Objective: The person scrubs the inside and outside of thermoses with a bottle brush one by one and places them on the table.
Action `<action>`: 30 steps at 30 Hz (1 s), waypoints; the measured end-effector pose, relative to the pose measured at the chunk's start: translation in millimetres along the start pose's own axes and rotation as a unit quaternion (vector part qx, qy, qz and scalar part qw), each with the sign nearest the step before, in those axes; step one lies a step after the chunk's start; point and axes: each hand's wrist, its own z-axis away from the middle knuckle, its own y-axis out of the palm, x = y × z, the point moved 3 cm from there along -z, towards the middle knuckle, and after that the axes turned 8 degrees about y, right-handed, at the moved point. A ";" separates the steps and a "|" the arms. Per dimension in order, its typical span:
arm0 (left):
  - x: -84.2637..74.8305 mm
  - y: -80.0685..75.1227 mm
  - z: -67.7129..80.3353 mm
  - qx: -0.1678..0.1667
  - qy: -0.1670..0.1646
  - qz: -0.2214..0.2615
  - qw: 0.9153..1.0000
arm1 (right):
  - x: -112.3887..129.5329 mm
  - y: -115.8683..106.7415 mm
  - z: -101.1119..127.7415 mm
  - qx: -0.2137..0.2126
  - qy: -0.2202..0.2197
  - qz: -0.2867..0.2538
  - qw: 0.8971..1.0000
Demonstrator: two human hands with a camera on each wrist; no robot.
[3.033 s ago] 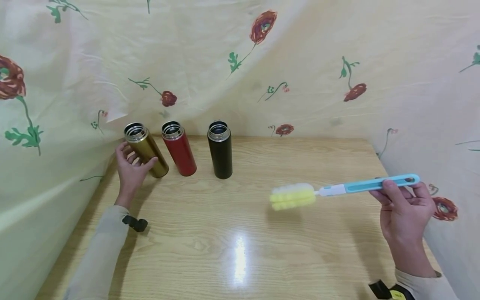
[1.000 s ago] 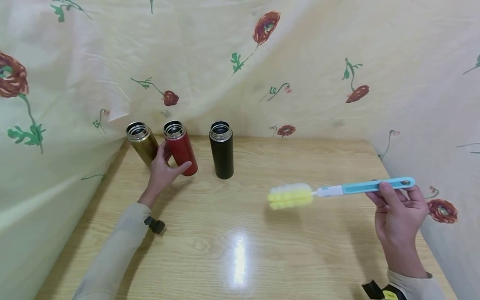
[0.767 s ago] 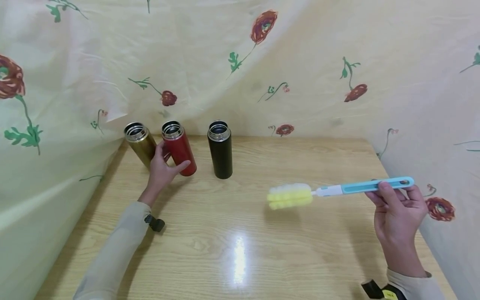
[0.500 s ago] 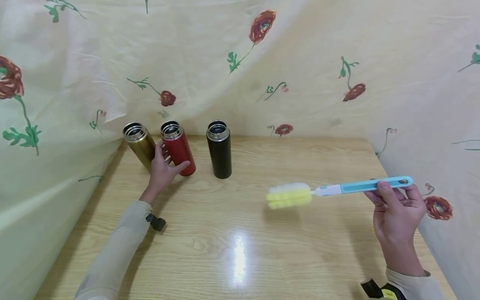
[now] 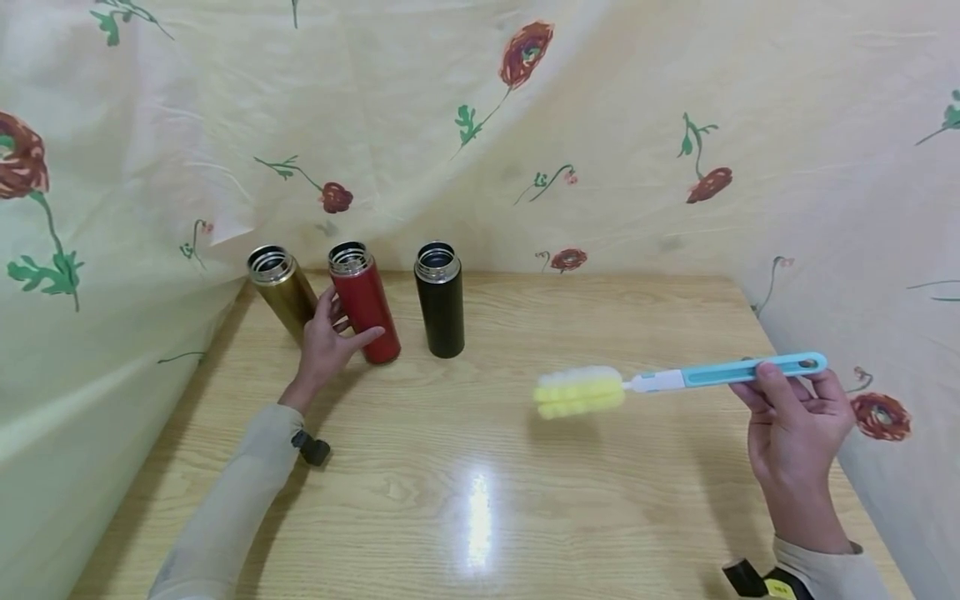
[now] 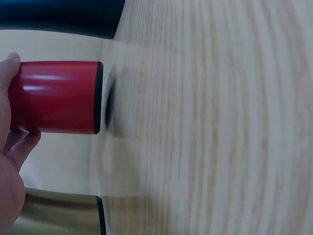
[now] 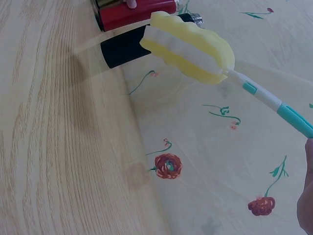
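Observation:
My left hand (image 5: 324, 354) grips a red vacuum flask (image 5: 367, 308) round its body, thumb on the near side. In the left wrist view a gap with a shadow shows between the table and the base of the red flask (image 6: 58, 98), so it is lifted slightly. The flask has no lid, and its steel mouth faces up. My right hand (image 5: 801, 425) pinches the blue handle of a bottle brush (image 5: 581, 392), held level above the table. The brush's yellow and white sponge head (image 7: 190, 49) points left.
A gold flask (image 5: 285, 296) stands left of the red one and a black flask (image 5: 440, 304) right of it, both lidless. Behind the wooden table (image 5: 420, 467) hangs a flowered cloth (image 5: 420, 108), which also covers the sides.
My left hand has gone from the gold flask to the red one. Within the last half second the red flask has risen and shifted slightly right. The brush has drifted a little left.

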 end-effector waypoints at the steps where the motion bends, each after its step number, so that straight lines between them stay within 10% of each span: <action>1: -1.4 0.0 0.6 0.000 0.002 0.005 1.000 | 0.0 -0.2 0.0 -0.002 0.001 -0.001 1.000; 23: -48.7 -14.0 43.1 0.018 -0.010 0.070 0.997 | 0.5 0.1 -6.7 0.000 0.002 -0.004 1.000; 30: -68.8 -16.1 55.2 0.071 -0.002 0.009 0.997 | 8.5 12.0 -16.2 -0.003 -0.009 0.000 1.000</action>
